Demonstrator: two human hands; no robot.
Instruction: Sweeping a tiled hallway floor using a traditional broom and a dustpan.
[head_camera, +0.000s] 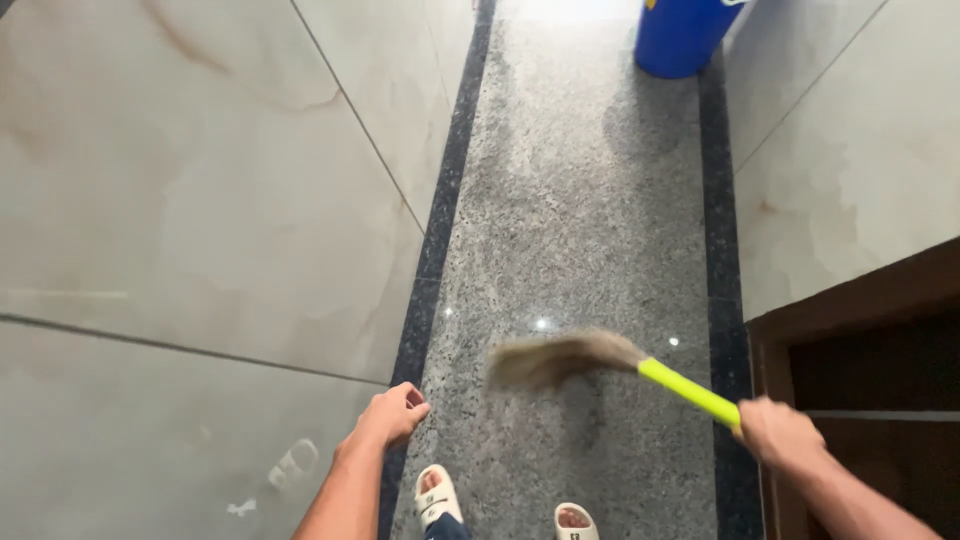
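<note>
The right hand (778, 432), at the lower right of the frame, is closed in a fist around the end of a short broom with a bright yellow-green plastic handle and a blurred tuft of pale brown bristles (600, 362); gripping it at the very end gives the longest reach, so the bristles arrive at the middle of the frame, low over the speckled grey granite floor strip (580, 200), without much bending. The right forearm runs in from the lower right corner, the wrist roughly in line with the handle, which slants up and left. The left hand (392, 412), at lower centre left, holds nothing; its fingers are curled loosely inward, and it hangs beside the pale glossy tiled wall (200, 200), apparently clear of it. Below, two feet in white sandals (437, 497) stand on the granite. A blue plastic bin (685, 35) stands at the top of the frame, well apart from the broom.
</note>
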